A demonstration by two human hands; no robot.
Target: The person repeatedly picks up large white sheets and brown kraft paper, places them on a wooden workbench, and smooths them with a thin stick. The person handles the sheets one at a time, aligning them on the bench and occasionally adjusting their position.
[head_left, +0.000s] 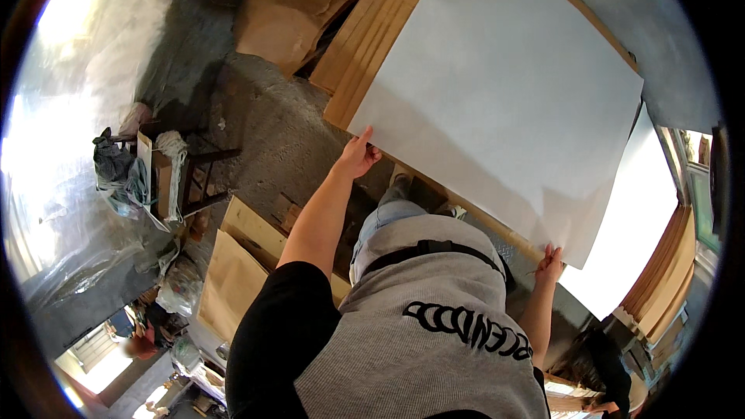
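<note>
A large white sheet lies across a stack of brown cardboard in front of me. My left hand pinches its near left corner, thumb on top and fingers curled below. At the near right corner my right hand grips the edge, the fingertips showing over the sheet. The sheet's right side overhangs a second bright white surface. My shadow falls over the near part of the sheet.
Flat cardboard pieces lie on the floor to my left. Farther left, a dark stool stands beside bags and string. A big piece of brown paper rests beyond the stack. At right are leaning brown boards.
</note>
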